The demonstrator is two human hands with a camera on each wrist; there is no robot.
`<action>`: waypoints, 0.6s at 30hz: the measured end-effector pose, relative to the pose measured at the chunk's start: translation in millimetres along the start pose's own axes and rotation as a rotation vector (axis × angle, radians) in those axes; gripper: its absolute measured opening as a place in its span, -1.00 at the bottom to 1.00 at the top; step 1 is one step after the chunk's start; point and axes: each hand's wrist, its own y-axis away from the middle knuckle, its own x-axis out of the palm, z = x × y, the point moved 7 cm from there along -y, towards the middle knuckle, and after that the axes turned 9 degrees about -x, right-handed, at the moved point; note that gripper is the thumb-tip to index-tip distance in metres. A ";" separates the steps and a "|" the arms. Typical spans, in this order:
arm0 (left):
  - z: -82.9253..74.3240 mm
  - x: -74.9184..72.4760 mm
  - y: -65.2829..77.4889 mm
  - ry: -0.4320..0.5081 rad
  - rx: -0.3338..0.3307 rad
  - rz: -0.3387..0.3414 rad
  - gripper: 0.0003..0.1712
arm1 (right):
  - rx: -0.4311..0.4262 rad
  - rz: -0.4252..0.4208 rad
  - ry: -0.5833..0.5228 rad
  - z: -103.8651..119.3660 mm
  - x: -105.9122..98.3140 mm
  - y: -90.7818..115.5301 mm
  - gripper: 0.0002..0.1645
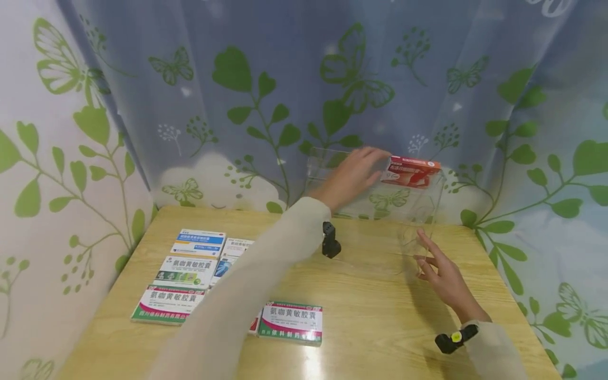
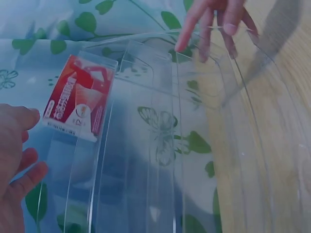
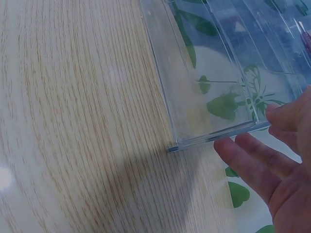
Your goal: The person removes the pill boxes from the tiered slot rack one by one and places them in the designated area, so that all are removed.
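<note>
A tiered clear plastic display stand (image 1: 319, 161) stands at the back of the table. In its top tier, towards the right end, a red medicine box (image 1: 410, 174) leans upright. My left hand (image 1: 353, 171) reaches over the stand with fingers extended; the left wrist view shows a small gap between these fingers and the red medicine box (image 2: 80, 99). My right hand (image 1: 444, 279) is at the stand's right side, fingers loosely extended. In the right wrist view its fingers (image 3: 248, 162) lie along the side edge of the clear stand (image 3: 214, 133); firm contact is hard to tell.
Several medicine boxes (image 1: 185, 271) lie flat in rows on the left of the wooden table (image 1: 370, 316), partly hidden by my left sleeve. One green-and-white box (image 1: 291, 322) lies near the front middle. A patterned curtain (image 1: 285, 79) hangs behind the stand.
</note>
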 end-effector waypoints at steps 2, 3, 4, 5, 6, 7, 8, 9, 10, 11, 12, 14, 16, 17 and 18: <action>-6.1 5.3 -7.6 -0.037 0.003 0.023 -0.38 | -0.006 -0.001 -0.003 -0.6 -0.2 1.1 -0.07; -8.6 7.6 -10.8 -0.055 0.003 0.037 -0.36 | -0.007 -0.001 -0.007 -0.9 -0.1 1.4 -0.06; -10.5 9.8 -13.5 -0.075 0.003 0.051 -0.34 | -0.007 0.000 -0.009 -1.1 0.0 1.6 -0.06; -12.0 11.7 -15.7 -0.096 0.000 0.065 -0.33 | -0.006 0.001 -0.010 -1.3 0.1 1.7 -0.06; -13.3 13.3 -17.8 -0.108 -0.004 0.077 -0.31 | -0.003 0.002 -0.013 -1.6 0.2 1.9 -0.06; -13.3 14.7 -19.2 -0.120 -0.014 0.091 -0.30 | -0.003 0.006 -0.014 -1.6 0.7 1.4 -0.06; -13.5 15.8 -20.4 -0.129 -0.023 0.103 -0.29 | -0.001 0.007 -0.014 -1.6 1.0 1.0 -0.07; -13.5 17.2 -21.6 -0.138 -0.033 0.115 -0.28 | -0.001 0.008 -0.011 -1.5 1.2 0.8 -0.07; -13.4 18.4 -22.5 -0.150 -0.043 0.127 -0.27 | -0.002 0.008 -0.009 -1.3 1.2 0.6 -0.07; -13.5 19.5 -23.5 -0.165 -0.049 0.133 -0.26 | -0.004 0.007 -0.010 -1.1 1.2 0.5 -0.08; -13.5 20.7 -24.7 -0.175 -0.055 0.136 -0.26 | -0.005 0.007 -0.009 -1.0 1.1 0.4 -0.08; -13.8 22.1 -26.6 -0.191 -0.057 0.125 -0.28 | -0.005 0.008 -0.010 -1.0 1.0 0.6 -0.08; -14.2 22.9 -28.4 -0.190 -0.053 0.090 -0.36 | -0.002 0.010 -0.014 -1.5 1.0 0.8 -0.07; -14.4 22.8 -29.3 -0.180 -0.052 0.063 -0.40 | 0.000 0.011 -0.016 -1.8 1.0 0.9 -0.06; -14.5 22.8 -29.8 -0.163 -0.050 0.033 -0.45 | 0.003 0.013 -0.016 -2.3 1.2 1.0 -0.06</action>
